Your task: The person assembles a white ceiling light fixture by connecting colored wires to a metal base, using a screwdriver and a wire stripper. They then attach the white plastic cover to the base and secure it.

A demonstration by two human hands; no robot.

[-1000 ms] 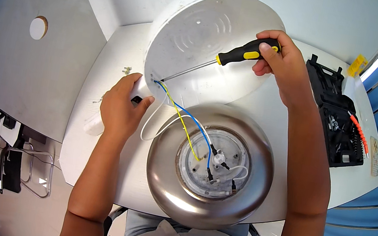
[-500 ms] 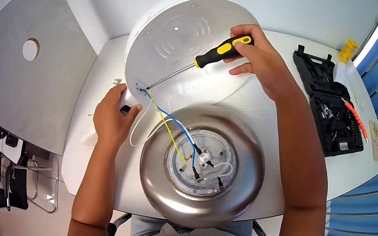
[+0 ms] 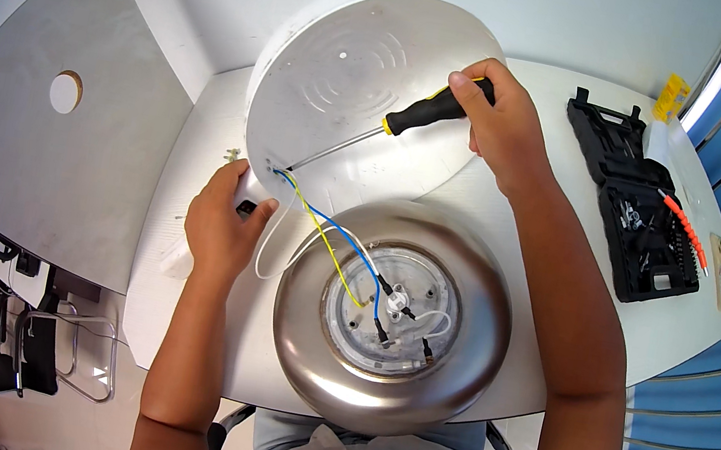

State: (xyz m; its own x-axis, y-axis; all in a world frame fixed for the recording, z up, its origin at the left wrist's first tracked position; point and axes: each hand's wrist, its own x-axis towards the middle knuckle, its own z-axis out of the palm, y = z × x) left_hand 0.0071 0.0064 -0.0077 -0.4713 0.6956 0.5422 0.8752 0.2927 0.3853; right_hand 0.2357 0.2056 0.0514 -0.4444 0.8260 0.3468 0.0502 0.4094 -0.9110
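My right hand (image 3: 511,126) grips the black-and-yellow handle of a screwdriver (image 3: 418,118). Its slim shaft slopes down left, and the tip meets the lower left of a large round metal shell (image 3: 379,64) standing tilted at the back, by the wire ends. My left hand (image 3: 221,225) is closed at the shell's lower left edge, thumb in front; a small black part shows beside the thumb. Blue, yellow-green and white wires (image 3: 332,232) run from there to a silver dome-shaped base (image 3: 300,349). Black-sleeved terminals sit on the base's round central plate (image 3: 396,352).
On the right of the white table (image 3: 512,242) lies an open black tool case (image 3: 619,179) with an orange flexible shaft (image 3: 684,224) across it. A yellow box (image 3: 671,97) stands behind. Metal railings rise at the right; a grey panel (image 3: 53,161) leans left.
The screwdriver handle has turned, its yellow patches now mostly out of sight. My right hand's fingers, spread before, have wrapped round the handle. The left hand keeps its place at the shell.
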